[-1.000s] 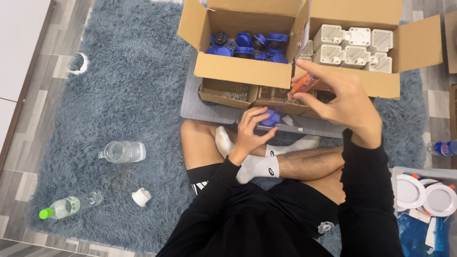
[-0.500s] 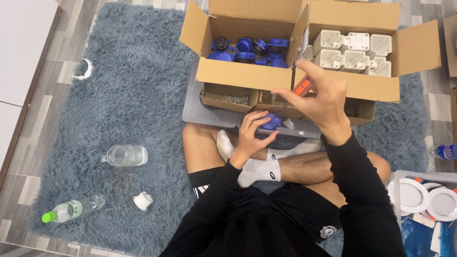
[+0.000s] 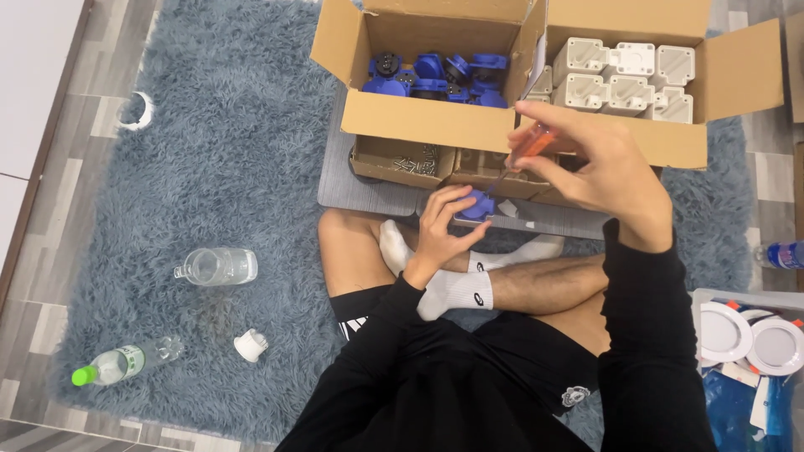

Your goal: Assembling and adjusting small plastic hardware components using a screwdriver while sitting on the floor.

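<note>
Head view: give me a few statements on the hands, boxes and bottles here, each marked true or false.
1. The left hand holds a blue plastic part. True.
2. The right hand holds an orange-handled screwdriver. True.
3. The left cardboard box holds white parts. False: it holds blue parts; the white parts fill the right cardboard box.
4. The clear bottle stands upright on the rug. False: it lies on its side.
5. The green-capped bottle lies inside a box. False: it lies at the rug's edge.

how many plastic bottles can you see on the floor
3: a clear bottle lying on the rug, a green-capped bottle at the rug's lower left edge, a blue-labelled bottle at the right edge, partly cut off.
</note>
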